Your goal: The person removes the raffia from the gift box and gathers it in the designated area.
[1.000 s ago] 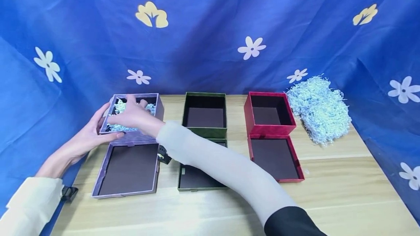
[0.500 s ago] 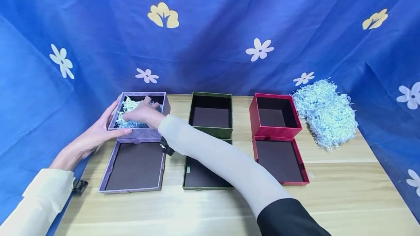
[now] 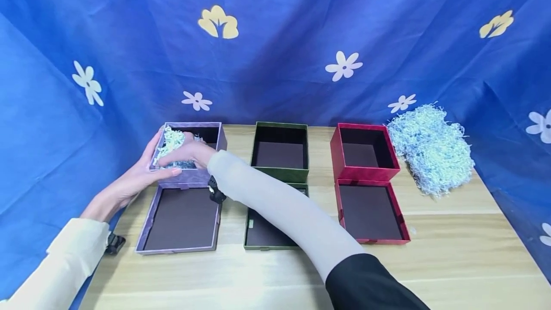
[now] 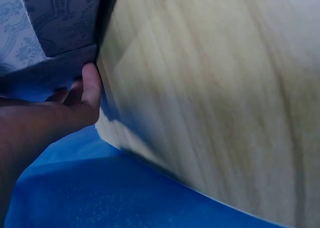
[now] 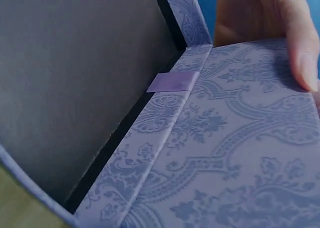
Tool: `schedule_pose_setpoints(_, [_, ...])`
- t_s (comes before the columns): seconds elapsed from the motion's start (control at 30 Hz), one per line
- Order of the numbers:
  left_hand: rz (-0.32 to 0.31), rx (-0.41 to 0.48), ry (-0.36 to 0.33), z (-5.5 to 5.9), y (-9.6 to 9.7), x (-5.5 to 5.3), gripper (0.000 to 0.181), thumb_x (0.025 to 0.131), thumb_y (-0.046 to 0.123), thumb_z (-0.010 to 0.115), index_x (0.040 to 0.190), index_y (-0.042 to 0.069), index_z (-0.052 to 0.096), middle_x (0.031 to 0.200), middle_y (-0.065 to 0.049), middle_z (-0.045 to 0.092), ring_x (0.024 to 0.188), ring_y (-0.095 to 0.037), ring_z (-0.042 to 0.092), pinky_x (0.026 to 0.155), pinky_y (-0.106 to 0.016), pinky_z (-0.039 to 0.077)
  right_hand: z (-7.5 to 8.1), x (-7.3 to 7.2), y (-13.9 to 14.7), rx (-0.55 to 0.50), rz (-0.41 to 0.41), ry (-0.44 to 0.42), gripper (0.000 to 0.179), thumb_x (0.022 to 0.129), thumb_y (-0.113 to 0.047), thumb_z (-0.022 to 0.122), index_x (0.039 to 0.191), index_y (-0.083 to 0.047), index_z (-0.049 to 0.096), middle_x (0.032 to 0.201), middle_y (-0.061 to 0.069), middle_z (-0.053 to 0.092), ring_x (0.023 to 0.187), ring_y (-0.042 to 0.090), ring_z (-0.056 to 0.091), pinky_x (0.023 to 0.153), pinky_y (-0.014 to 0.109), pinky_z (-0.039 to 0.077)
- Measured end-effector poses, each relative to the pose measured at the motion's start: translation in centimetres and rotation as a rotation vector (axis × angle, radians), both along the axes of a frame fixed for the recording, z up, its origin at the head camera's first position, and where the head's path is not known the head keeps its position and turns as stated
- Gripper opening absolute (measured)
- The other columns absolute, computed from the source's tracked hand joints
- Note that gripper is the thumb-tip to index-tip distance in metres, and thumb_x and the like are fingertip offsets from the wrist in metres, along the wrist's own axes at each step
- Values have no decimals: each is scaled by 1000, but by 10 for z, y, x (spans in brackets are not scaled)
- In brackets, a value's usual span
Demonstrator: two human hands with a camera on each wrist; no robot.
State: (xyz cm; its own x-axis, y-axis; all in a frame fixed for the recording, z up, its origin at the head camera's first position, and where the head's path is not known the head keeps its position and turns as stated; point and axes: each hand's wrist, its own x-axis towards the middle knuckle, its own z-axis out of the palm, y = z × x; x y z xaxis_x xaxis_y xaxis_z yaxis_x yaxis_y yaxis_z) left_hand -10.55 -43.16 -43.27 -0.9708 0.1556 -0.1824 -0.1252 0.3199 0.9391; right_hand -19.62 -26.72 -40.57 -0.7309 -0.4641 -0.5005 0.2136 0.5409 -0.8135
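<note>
A purple patterned box (image 3: 194,176) stands at the back left with light-blue shredded paper (image 3: 174,138) inside. My left hand (image 3: 137,172) holds its front left corner, thumb along the front wall, fingers on the left side. In the right wrist view that thumb (image 5: 302,63) presses on the patterned wall. My right hand (image 3: 194,151) reaches down into the box, thumb and fingers around the paper; its fingertips are partly hidden. The paper is bunched to the left, and dark lining shows at the right. The purple lid (image 3: 182,219) lies inside-up just in front.
A green box (image 3: 281,174) and its lid (image 3: 271,233) stand in the middle, the lid partly under my right sleeve (image 3: 284,214). To the right are a red box (image 3: 366,173) and red lid (image 3: 372,212). A loose heap of shredded paper (image 3: 435,152) lies at the far right.
My right hand has worked deeper into the paper and bunched it leftward, baring the box's right side. My left hand keeps its hold. The head view has shifted slightly left.
</note>
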Motion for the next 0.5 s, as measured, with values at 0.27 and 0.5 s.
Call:
schedule_pose_setpoints(0.27, [6,-12,7,-6,2,0,115,107,15,71,170,49,-19,178,0,-27,162,-40,-16,123,-74,2,-26,-13,-18,-73,27,84,98,84,-16,96,162,-27,39,130,-12,56,104,6,53,94,17,45])
schedule_pose_setpoints(0.5, [8,-37,32,-8,-3,-2,116,106,15,72,171,45,-19,179,-1,-24,162,-38,-14,124,-73,0,-27,-19,-21,-107,-17,59,91,86,-14,94,160,-26,43,120,-10,58,98,6,56,89,18,49])
